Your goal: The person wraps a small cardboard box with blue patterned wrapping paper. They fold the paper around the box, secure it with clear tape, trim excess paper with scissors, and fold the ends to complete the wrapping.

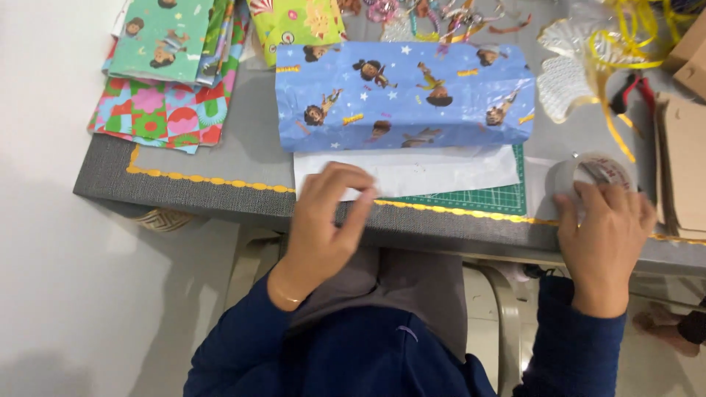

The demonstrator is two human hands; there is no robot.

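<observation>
A box wrapped in blue cartoon-print paper [403, 95] lies on the grey table [220, 158], with a white flap of the paper [434, 170] spread toward me over a green cutting mat [485, 198]. My left hand [327, 220] pinches the near edge of that white flap at the table's front edge. My right hand [603, 231] rests on a roll of clear tape [592, 173] at the right, fingers curled on it.
Stacks of patterned wrapping sheets [169, 81] lie at the back left. Yellow ribbon [614, 51], clear wrappers and red-handled scissors [632, 88] sit at the back right. Brown cardboard pieces [684, 165] lie along the right edge. A yellow trim runs along the table's front.
</observation>
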